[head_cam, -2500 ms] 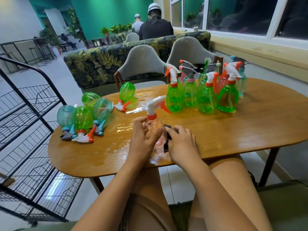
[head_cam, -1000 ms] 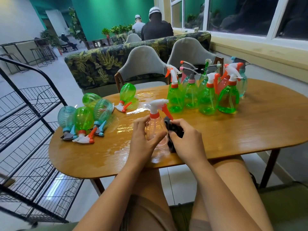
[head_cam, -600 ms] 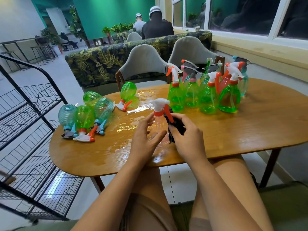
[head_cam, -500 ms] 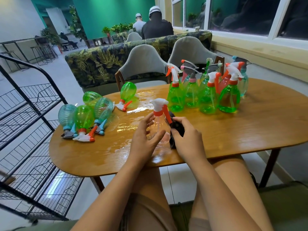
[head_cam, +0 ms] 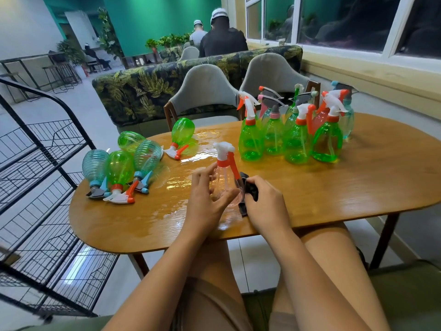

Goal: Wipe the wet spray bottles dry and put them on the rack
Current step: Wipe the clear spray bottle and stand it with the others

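one bottle in work. head view, the only one:

clear bottle (head_cam: 224,185), white-and-orange trigger head, stands upright on the table (head_cam: 358,187) near the front edge, between both hands. left hand (head_cam: 202,201) has thumb and fingers wrapped round the body, steadying it. right hand (head_cam: 265,201) is clamped on a dark cloth (head_cam: 249,191) and presses it against the bottle's right side, just under the orange trigger.

step, my read: wipe phase on this bottle, rack phase not yet begun. the tabletop left of and around the bottle shines wet, so the base probably picks up water again if set back there.

next move likely calls for:
- turning the bottle with the left hand so the cloth covers every side, plus head and base
- then a carry leftward to the rack (head_cam: 47,187), which stands just beside the table's left end

counts:
- 1 clear bottle, in hand
- 5 lying bottles (head_cam: 120,168) on their sides at the table's left end: 3 green, 2 ribbed teal. four bunched together, one green lying apart nearer the middle
- standing cluster (head_cam: 298,144) at the far right: about 8, upright, packed and overlapping, so the count is not firm. mostly green, at least one reddish, one teal
- 1 cloth, 1 rack
- 2 grey chairs (head_cam: 205,91) across the table

roughly 14 bottles total, none seen on the rack.
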